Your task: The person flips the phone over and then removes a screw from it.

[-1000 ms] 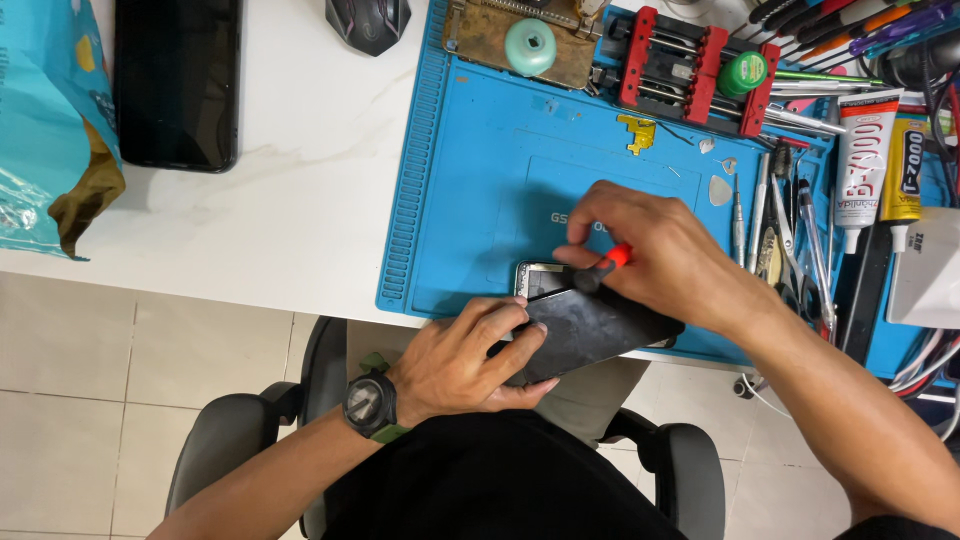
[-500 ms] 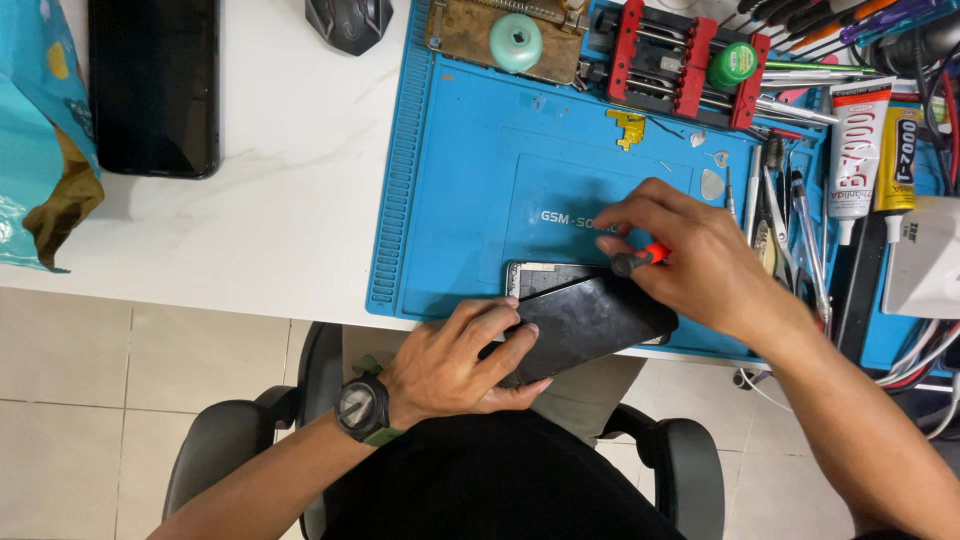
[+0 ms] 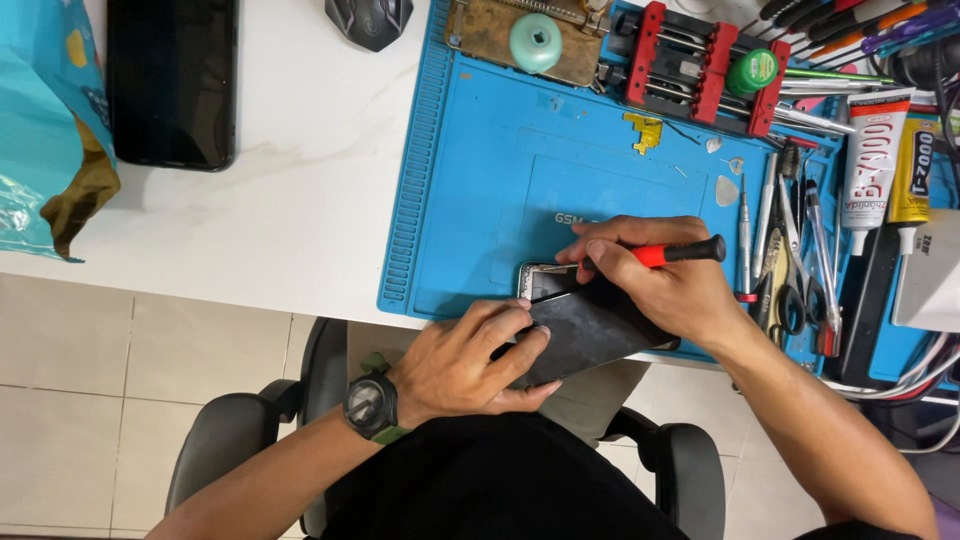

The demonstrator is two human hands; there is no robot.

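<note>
Blue mat [image 3: 480, 160]: a ribbed silicone work mat is laid over the white table [image 3: 300, 220], seemingly so that small parts are kept from rolling off.
Phone body [image 3: 545, 280]: an opened phone is lain at the mat's near edge, with only its upper corner and inner frame shown; the rest is covered by the lifted panel and the hands.
Dark panel [image 3: 590, 335]: the black screen panel is tilted up and out over the table edge, apparently so that the interior is exposed while it stays joined at one side.
Left hand [image 3: 465, 365]: it is curled about the panel's lower end, fingers on top and thumb beneath, so the panel is steadied; a dark wristwatch [image 3: 370, 405] is worn on the wrist.
Right hand [image 3: 665, 285]: it is closed round a red-and-black screwdriver [image 3: 675, 252], held nearly flat, the tip hidden behind the fingers near the phone's top edge; what the tip touches cannot be told.
Tool row [image 3: 790, 260]: tweezers, picks and scissors are ranged along the mat's right side, within easy reach of the working hand.
Glue tubes [image 3: 880, 150]: two are lain beside the tools.
Red clamp fixture [image 3: 700, 65]: it is parked at the far edge.
Black phone [image 3: 172, 80]: it is set well apart on the table, face up, beside a teal bag [image 3: 40, 120].
</note>
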